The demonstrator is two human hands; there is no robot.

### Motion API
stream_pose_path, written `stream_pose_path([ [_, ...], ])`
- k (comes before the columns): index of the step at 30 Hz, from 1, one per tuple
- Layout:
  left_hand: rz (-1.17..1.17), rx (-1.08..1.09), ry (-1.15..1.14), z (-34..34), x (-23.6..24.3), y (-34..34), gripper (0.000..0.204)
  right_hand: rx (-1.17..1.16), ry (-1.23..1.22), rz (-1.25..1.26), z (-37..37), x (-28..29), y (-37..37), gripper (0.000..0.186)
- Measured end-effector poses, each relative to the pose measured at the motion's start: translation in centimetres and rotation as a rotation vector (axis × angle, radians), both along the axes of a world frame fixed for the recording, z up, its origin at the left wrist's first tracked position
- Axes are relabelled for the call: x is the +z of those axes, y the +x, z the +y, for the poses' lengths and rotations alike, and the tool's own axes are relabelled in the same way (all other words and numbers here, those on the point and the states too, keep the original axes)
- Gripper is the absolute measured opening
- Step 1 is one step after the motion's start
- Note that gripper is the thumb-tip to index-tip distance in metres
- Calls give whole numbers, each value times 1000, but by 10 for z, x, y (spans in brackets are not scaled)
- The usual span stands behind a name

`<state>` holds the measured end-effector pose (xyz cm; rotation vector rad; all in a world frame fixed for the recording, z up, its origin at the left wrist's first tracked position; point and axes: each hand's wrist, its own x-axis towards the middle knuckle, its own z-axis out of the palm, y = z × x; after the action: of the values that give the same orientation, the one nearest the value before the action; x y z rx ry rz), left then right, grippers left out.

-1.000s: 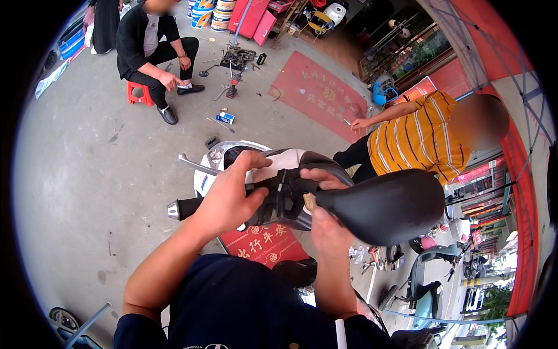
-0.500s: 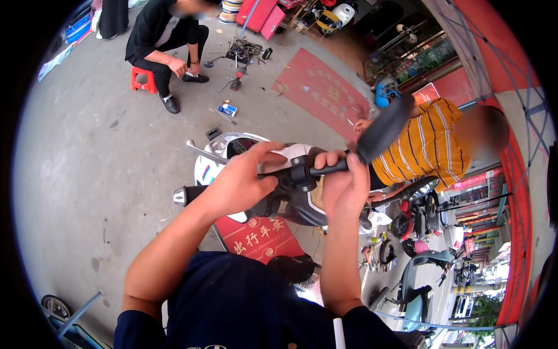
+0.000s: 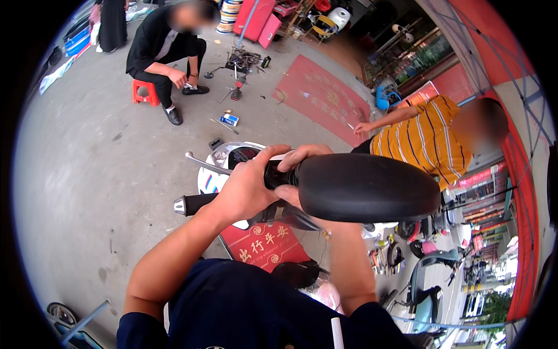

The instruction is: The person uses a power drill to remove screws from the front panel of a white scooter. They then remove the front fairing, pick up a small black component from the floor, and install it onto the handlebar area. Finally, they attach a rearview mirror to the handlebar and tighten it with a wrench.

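Note:
A black oval rear-view mirror (image 3: pixel 369 189) lies across the middle, its smooth back toward me. My right hand (image 3: pixel 303 153) is closed round the stem end of it, partly hidden behind the housing. My left hand (image 3: pixel 244 185) is closed against the black clamp on the scooter's handlebar, beside my right fingers; the contact itself is mostly covered. A brake lever (image 3: pixel 204 163) and a black rubber grip (image 3: pixel 197 203) stick out to the left. Beyond them show the white front panel (image 3: pixel 208 181) and a dark dashboard (image 3: pixel 241 155).
A red footmat (image 3: pixel 264 249) lies on the scooter below my hands. One person (image 3: pixel 152 49) sits on a red stool (image 3: pixel 145 92); another in a striped yellow shirt (image 3: pixel 415 139) is at the right. Tools and parts (image 3: pixel 243 60) and a small blue box (image 3: pixel 230 120) lie on the floor.
The mirror has swung from pointing up and right to lying nearly level, closer to me. My right hand has moved left, up against my left. The striped-shirt person's arm has stretched out.

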<state>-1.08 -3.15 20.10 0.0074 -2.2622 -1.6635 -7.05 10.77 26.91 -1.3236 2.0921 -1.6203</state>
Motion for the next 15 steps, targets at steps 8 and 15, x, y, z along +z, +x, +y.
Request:
stream_pose_path([
  [8, 116, -5, -110, -7, -18, -6, 61, 257, -632, -237, 13, -43, -7, 21],
  [15, 11, -216, 139, -10, -5, -7, 22, -409, -877, -584, 24, -57, 0, 38],
])
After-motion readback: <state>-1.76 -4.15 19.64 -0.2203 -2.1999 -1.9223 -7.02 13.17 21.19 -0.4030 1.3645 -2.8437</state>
